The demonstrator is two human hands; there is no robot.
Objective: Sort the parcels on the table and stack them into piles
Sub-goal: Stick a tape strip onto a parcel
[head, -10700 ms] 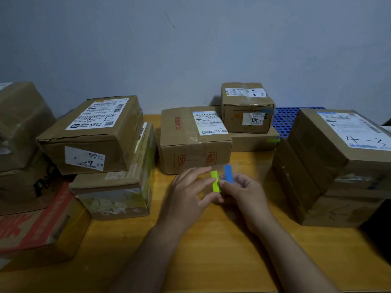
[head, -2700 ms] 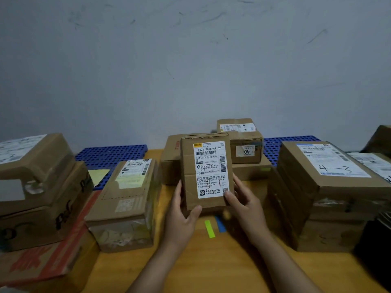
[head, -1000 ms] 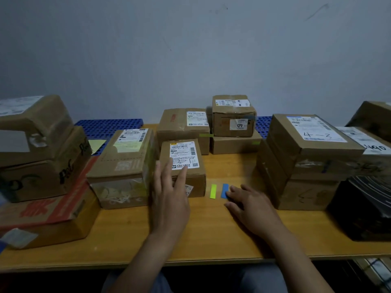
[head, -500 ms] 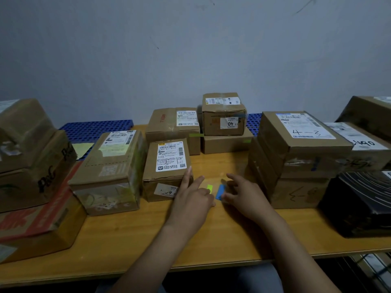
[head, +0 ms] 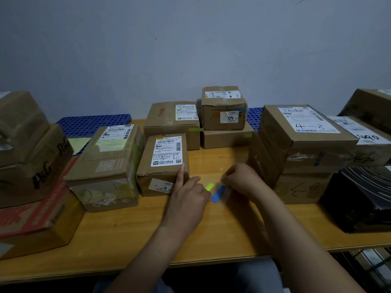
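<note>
A small brown parcel [head: 163, 163] with a white label lies flat on the wooden table [head: 131, 235], in the middle. My left hand [head: 186, 197] is beside its front right corner, index finger straight and touching the box. A green sticky strip [head: 209, 186] lies on the table between my hands. My right hand [head: 243, 180] pinches a blue sticky strip [head: 219, 193], which is blurred and tilted just above the table.
A taped box [head: 110, 163] sits left of the small parcel. Behind are a labelled box [head: 171, 119] and a "40" box [head: 224, 106] on a flat box [head: 226, 137]. A two-box stack [head: 300, 134] and a black parcel [head: 359, 197] stand right; more stacks [head: 27, 149] left.
The small parcel was held upright, then laid flat on the table. My right hand has since picked the blue strip up off the table. My left hand stays by the parcel's corner.
</note>
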